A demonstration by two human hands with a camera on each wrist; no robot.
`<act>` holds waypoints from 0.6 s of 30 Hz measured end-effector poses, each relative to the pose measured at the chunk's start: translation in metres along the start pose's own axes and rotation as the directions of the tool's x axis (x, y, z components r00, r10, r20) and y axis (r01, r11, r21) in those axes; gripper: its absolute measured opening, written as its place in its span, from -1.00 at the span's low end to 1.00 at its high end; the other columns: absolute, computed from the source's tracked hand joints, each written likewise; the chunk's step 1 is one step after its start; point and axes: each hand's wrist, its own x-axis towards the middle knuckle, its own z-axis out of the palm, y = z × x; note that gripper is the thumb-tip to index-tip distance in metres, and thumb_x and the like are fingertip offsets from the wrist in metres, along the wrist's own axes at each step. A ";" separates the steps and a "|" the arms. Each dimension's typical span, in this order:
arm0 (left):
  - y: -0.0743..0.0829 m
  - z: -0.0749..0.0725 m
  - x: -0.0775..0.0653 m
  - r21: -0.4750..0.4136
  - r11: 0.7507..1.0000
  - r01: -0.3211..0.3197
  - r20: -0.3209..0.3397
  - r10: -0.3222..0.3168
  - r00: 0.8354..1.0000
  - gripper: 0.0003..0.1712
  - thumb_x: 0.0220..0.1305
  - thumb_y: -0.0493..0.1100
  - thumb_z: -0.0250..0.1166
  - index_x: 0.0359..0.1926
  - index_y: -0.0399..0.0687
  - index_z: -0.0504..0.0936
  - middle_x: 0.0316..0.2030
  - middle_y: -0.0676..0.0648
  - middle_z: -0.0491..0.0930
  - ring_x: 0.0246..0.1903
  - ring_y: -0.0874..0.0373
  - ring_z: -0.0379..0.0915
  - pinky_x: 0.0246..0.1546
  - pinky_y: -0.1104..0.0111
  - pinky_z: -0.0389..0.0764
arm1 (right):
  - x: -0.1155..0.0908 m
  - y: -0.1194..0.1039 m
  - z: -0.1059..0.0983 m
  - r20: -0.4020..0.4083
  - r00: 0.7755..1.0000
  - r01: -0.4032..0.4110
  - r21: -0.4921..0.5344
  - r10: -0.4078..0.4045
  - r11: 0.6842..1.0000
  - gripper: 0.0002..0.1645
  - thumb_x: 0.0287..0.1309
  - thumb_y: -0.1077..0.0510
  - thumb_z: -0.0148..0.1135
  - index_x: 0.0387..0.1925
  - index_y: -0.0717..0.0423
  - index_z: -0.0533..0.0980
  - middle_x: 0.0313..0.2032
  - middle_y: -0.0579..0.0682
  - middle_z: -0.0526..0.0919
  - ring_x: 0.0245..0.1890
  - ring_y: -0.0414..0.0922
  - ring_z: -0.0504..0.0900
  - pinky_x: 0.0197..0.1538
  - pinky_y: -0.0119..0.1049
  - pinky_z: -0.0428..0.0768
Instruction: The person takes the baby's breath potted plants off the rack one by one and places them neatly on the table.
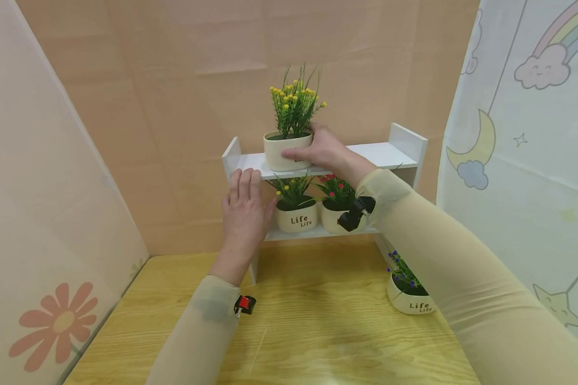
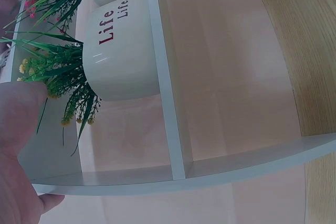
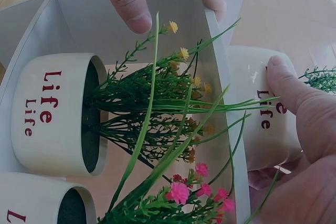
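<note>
My right hand (image 1: 325,149) grips a cream oval flowerpot (image 1: 274,152) with yellow flowers, thumb across its front and fingers behind. The pot is upright, its base right at the top board of a white two-tier shelf (image 1: 375,154). My left hand (image 1: 244,211) holds the shelf's front left corner, fingers over the top edge and thumb below it. On the lower tier, beside that thumb, stands another yellow-flowered pot (image 1: 297,218). A pink-flowered pot (image 1: 329,218) sits to its right, partly hidden by my right wrist. The right wrist view shows "Life" lettering on the held pot (image 3: 257,145).
A pot with blue-purple flowers (image 1: 409,300) stands on the wooden table (image 1: 308,321) by the shelf's right foot, close to my right sleeve. An orange-pink cloth (image 1: 173,107) hangs behind the shelf, and pale printed curtains (image 1: 501,139) flank both sides.
</note>
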 end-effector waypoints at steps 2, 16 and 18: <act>0.000 0.001 0.001 0.001 1.000 0.002 0.004 -0.002 1.000 -0.02 0.54 0.14 0.44 0.62 -0.13 0.06 0.59 -0.16 0.09 0.67 -0.15 -0.17 0.34 -0.19 0.46 | 0.000 0.000 0.000 0.000 1.000 -0.018 -0.007 0.018 1.000 0.20 0.27 -0.10 0.66 0.67 0.19 0.16 0.39 0.17 0.56 0.34 0.05 0.56 0.45 -0.07 0.47; -0.003 0.004 -0.001 -0.015 1.000 0.001 -0.021 -0.001 1.000 -0.02 0.51 0.12 0.47 0.61 -0.14 0.08 0.58 -0.17 0.10 0.66 -0.16 -0.16 0.30 -0.21 0.47 | -0.005 0.001 0.003 -0.061 0.998 0.003 -0.044 -0.006 0.999 0.28 0.16 -0.16 0.73 0.64 0.23 0.19 0.35 0.15 0.58 0.29 0.05 0.60 0.40 -0.06 0.53; -0.004 0.005 -0.001 -0.021 1.000 -0.002 -0.030 0.001 1.000 -0.03 0.51 0.12 0.47 0.61 -0.14 0.09 0.58 -0.17 0.11 0.66 -0.16 -0.15 0.30 -0.22 0.47 | -0.006 0.001 0.003 -0.066 0.998 0.011 -0.046 -0.014 0.999 0.28 0.15 -0.17 0.73 0.64 0.24 0.20 0.33 0.14 0.59 0.27 0.03 0.61 0.38 -0.07 0.55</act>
